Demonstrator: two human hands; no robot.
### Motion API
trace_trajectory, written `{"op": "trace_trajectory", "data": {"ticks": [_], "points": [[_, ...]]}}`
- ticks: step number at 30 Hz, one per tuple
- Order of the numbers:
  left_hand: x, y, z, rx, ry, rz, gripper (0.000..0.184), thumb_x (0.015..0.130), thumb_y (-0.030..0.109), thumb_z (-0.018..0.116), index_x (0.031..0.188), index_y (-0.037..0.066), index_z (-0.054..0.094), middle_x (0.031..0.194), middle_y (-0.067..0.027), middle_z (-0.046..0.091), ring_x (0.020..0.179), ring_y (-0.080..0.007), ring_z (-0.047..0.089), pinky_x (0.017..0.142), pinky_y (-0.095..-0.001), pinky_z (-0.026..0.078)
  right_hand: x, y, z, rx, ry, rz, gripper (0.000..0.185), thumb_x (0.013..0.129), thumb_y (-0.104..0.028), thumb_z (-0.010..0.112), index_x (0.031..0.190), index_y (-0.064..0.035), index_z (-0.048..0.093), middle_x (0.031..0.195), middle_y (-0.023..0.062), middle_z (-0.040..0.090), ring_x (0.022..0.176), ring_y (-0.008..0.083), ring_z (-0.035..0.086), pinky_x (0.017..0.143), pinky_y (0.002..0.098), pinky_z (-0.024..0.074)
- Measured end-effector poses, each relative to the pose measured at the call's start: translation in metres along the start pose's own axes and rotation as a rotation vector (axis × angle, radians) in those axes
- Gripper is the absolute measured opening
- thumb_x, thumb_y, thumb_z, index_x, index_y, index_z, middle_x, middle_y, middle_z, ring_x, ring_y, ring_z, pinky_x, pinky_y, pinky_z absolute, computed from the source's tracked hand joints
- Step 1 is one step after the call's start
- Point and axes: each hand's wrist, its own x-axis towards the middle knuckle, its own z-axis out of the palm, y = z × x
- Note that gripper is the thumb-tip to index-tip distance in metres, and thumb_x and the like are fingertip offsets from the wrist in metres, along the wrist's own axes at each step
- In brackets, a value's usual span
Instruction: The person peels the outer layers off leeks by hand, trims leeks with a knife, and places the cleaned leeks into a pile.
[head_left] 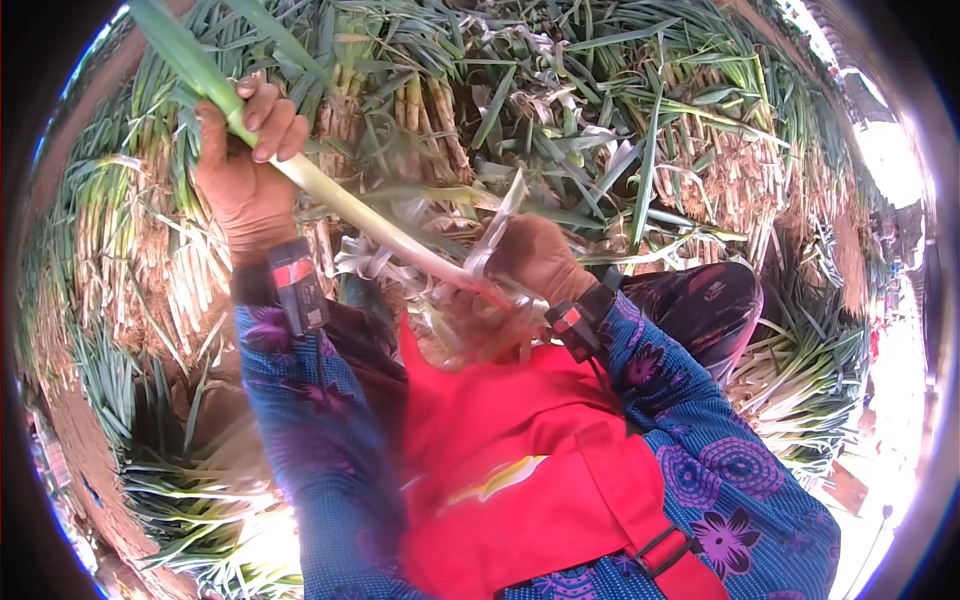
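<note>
A stalk (350, 208) runs diagonally from the upper left of the frame to its centre, through the fingers (277, 128) of the left hand (245, 190), its lower end just beside the right hand (538, 258). Below that end, an apron (530, 440) fills the lower centre. The right knee (700, 312) lies right of the right hand. Bundles (110, 240) line the left side, and more bundles (715, 170) lie at upper right. Loose leaves (560, 150) lie between, above the right hand. Further piles sit at lower left (200, 515) and right of the knee.
</note>
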Motion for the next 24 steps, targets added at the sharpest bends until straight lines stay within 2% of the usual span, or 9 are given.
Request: {"op": "trace_trajectory", "data": {"ticks": [2, 5, 8, 10, 12, 15, 18, 19, 24], "points": [[-0.002, 0.006, -0.002, -0.018, 0.005, 0.02, 0.037, 0.095, 0.038, 0.057, 0.103, 0.002, 0.05, 0.079, 0.0002, 0.043, 0.061, -0.0083, 0.039, 0.059, -0.0246, 0.034, 0.0, -0.007, -0.005, 0.09, -0.006, -0.037, 0.017, 0.086, -0.007, 0.052, 0.095, 0.0047, 0.06, 0.096, 0.0176, 0.065, 0.094, 0.0323, 0.061, 0.097, 0.0476, 0.0451], [-0.006, 0.015, -0.006, -0.058, 0.019, 0.036, 0.036, 0.093, 0.034, 0.062, 0.101, 0.002, 0.049, 0.08, -0.0001, 0.042, 0.062, -0.0096, 0.041, 0.061, -0.0262, 0.035, 0.011, -0.04, -0.052, 0.278, -0.003, -0.12, 0.006, 0.086, -0.004, 0.05, 0.089, 0.0007, 0.051, 0.072, 0.0069, 0.052, 0.065, 0.0194, 0.051, 0.063, 0.0321, 0.0466], [-0.012, 0.028, -0.014, -0.099, 0.037, 0.057, 0.035, 0.09, 0.031, 0.066, 0.101, 0.002, 0.048, 0.08, -0.0008, 0.043, 0.063, -0.011, 0.042, 0.062, -0.0276, 0.035, -0.01, -0.084, -0.077, -0.022, 0.399, -0.446, 0.01, 0.083, -0.003, 0.051, 0.079, -0.0083, 0.043, 0.063, -0.0011, 0.04, 0.05, 0.0093, 0.036, 0.042, 0.0237, 0.0267], [-0.015, 0.034, -0.02, -0.102, 0.048, 0.098, 0.035, 0.089, 0.03, 0.066, 0.101, 0.002, 0.048, 0.081, -0.0014, 0.043, 0.064, -0.0116, 0.041, 0.063, -0.0277, 0.035, -0.016, -0.131, -0.169, -0.129, 0.36, -0.372, 0.006, 0.079, -0.001, 0.052, 0.082, -0.0041, 0.047, 0.065, 0.0031, 0.046, 0.051, 0.0139, 0.045, 0.043, 0.0271, 0.0375], [-0.017, 0.031, -0.017, -0.104, 0.109, 0.127, 0.033, 0.091, 0.029, 0.063, 0.101, 0.001, 0.048, 0.082, -0.0028, 0.044, 0.065, -0.0129, 0.041, 0.064, -0.0292, 0.035, -0.022, -0.119, -0.131, -0.397, 0.793, -0.34, 0.015, 0.08, -0.002, 0.051, 0.093, 0.0012, 0.056, 0.073, 0.0082, 0.056, 0.059, 0.0202, 0.058, 0.052, 0.0308, 0.0517], [-0.015, 0.028, -0.02, -0.081, 0.165, 0.125, 0.034, 0.096, 0.034, 0.055, 0.1, 0.001, 0.048, 0.082, -0.0038, 0.044, 0.066, -0.0142, 0.04, 0.064, -0.0305, 0.034, -0.016, -0.112, -0.129, -0.539, 0.628, -0.408, 0.023, 0.081, -0.006, 0.055, 0.103, -0.0002, 0.062, 0.086, 0.0114, 0.063, 0.072, 0.0237, 0.065, 0.067, 0.0361, 0.0582], [-0.015, 0.025, -0.023, 0.055, 0.238, 0.135, 0.035, 0.097, 0.036, 0.051, 0.1, 0.002, 0.048, 0.081, -0.004, 0.044, 0.067, -0.0146, 0.039, 0.063, -0.0308, 0.033, -0.004, -0.107, -0.113, -1.115, 0.732, -0.545, 0.022, 0.083, -0.011, 0.06, 0.103, -0.0031, 0.062, 0.094, 0.0103, 0.064, 0.08, 0.021, 0.063, 0.073, 0.0353, 0.056], [-0.013, 0.023, -0.022, 0.082, 0.279, 0.138, 0.034, 0.098, 0.036, 0.05, 0.099, 0.002, 0.049, 0.081, -0.004, 0.044, 0.066, -0.0148, 0.039, 0.063, -0.031, 0.033, -0.006, -0.095, -0.085, -1.385, 0.652, -0.661, 0.03, 0.084, -0.016, 0.064, 0.11, -0.0024, 0.06, 0.104, 0.0083, 0.063, 0.09, 0.017, 0.061, 0.08, 0.0311, 0.0522], [-0.01, 0.009, -0.019, 0.202, 0.494, 0.186, 0.031, 0.099, 0.035, 0.046, 0.096, 0.004, 0.049, 0.08, -0.0043, 0.045, 0.066, -0.0155, 0.039, 0.063, -0.0317, 0.033, -0.033, -0.016, 0.041, -1.354, -0.13, -0.273, 0.034, 0.088, -0.018, 0.065, 0.118, -0.004, 0.057, 0.102, 0.0059, 0.062, 0.098, 0.0132, 0.057, 0.086, 0.0276, 0.0463]]}}
